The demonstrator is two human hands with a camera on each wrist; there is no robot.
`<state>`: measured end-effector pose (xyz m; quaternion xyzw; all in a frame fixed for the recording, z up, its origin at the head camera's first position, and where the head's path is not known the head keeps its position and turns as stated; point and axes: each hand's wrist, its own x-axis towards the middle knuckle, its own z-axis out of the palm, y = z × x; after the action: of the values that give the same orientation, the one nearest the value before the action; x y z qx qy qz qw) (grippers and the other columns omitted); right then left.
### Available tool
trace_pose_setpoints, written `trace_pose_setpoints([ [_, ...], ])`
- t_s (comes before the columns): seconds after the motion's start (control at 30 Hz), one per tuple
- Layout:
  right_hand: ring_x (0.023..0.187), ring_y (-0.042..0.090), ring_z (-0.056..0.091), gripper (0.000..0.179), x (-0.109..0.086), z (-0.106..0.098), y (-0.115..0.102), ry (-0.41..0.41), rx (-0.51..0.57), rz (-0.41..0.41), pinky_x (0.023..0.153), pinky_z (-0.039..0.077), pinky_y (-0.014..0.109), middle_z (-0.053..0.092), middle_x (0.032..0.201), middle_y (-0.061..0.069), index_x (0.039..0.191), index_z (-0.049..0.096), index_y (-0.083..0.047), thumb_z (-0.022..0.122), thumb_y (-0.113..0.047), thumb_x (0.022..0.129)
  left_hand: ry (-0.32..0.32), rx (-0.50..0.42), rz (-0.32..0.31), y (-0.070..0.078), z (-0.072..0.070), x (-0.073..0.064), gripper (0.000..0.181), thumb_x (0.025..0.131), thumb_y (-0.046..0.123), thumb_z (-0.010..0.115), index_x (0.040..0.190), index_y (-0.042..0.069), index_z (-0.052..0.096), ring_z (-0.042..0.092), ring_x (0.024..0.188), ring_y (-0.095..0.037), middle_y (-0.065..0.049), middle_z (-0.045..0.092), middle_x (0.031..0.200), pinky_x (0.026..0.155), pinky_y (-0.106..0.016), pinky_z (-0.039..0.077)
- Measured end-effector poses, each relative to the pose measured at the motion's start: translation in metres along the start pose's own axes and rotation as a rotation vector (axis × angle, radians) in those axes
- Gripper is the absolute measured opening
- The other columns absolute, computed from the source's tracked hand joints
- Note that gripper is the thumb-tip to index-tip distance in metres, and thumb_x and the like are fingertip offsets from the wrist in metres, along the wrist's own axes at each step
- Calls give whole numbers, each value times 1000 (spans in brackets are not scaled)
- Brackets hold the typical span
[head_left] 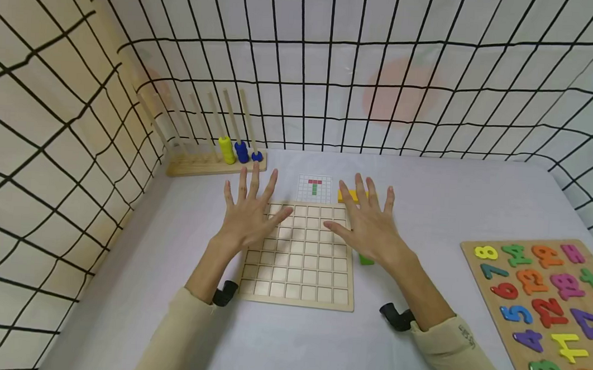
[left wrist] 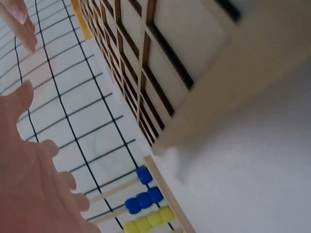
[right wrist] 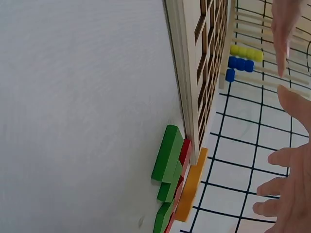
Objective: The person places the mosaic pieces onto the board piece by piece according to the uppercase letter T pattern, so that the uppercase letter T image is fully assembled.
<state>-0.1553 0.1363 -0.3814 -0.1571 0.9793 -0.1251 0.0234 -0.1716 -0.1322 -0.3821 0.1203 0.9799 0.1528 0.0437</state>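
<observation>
My left hand (head_left: 246, 219) spreads its fingers above the left side of a wooden grid board (head_left: 292, 303) and holds nothing. Over the board's right edge, my right hand (head_left: 372, 231) is likewise spread wide with nothing in it. Both thumbs point inward. Just behind the board lies a white grid card (head_left: 303, 195) printed with a red and green T shape. A yellow-orange block (head_left: 345, 196) is partly covered by the right fingers. Green blocks (right wrist: 166, 154) and red blocks (right wrist: 185, 153) lie along the board's right side in the right wrist view, mostly hidden by my right hand in the head view.
At the back left stands a wooden peg abacus (head_left: 196, 169) with yellow beads (head_left: 226, 150) and blue beads (head_left: 241, 152). A board of colourful numbers (head_left: 517, 294) lies at the right. Black netting (head_left: 329, 86) encloses the white table's back and left side.
</observation>
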Motion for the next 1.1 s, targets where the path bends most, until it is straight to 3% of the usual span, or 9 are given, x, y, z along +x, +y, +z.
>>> trace_pose_setpoints([
  [0.3,161,47,-2,92,-6,-3,12,-22,36,34,122,-12,75,-2,174,24,167,13,-11,55,-58,100,-152,-119,34,-41,-11,-4,106,93,68,58,167,28,-6,-23,158,-43,-11,-30,170,120,-74,-17],
  [0.47,161,46,0,92,-9,-7,22,-50,75,57,122,-10,75,0,174,25,167,13,-11,57,-57,100,-263,-181,42,-63,-15,-8,127,82,61,79,167,28,-10,-26,157,-45,-17,-29,170,119,-76,-16],
  [0.6,161,47,2,91,-11,-9,32,-76,121,67,123,-10,74,1,173,25,167,14,-12,61,-52,100,-340,-184,65,-70,-15,-9,141,72,51,92,167,21,-8,-21,156,-51,-24,-25,169,118,-80,-8],
  [0.7,160,48,10,86,-13,-11,41,-79,158,66,125,-4,73,8,173,25,167,19,-12,63,-46,100,-388,-184,65,-71,-12,-8,146,67,47,96,167,18,-8,-19,155,-53,-27,-23,169,118,-80,-4],
  [0.83,153,50,30,73,-15,-16,53,-64,256,65,124,20,71,28,168,25,162,35,-10,66,-35,101,-435,-195,44,-70,-8,-7,150,64,44,98,167,18,-9,-21,155,-51,-26,-24,168,121,-77,-5],
  [0.9,142,49,45,64,-17,-19,59,-53,319,83,115,40,67,44,159,25,157,45,-10,67,-30,100,-448,-202,34,-69,-7,-6,152,62,42,98,166,19,-10,-22,156,-49,-26,-25,168,121,-75,-6],
  [0.97,129,43,56,56,-19,-21,66,-45,379,98,98,56,54,57,147,23,151,52,-8,69,-25,100,-458,-210,26,-69,-5,-7,155,61,42,99,166,19,-12,-23,156,-48,-25,-26,168,122,-75,-7],
  [1.1,108,32,61,45,-19,-22,82,-50,453,114,73,50,29,69,127,18,142,61,-7,69,-17,99,-464,-211,15,-69,-4,-7,159,58,41,101,166,18,-14,-24,155,-49,-26,-27,167,122,-75,-8],
])
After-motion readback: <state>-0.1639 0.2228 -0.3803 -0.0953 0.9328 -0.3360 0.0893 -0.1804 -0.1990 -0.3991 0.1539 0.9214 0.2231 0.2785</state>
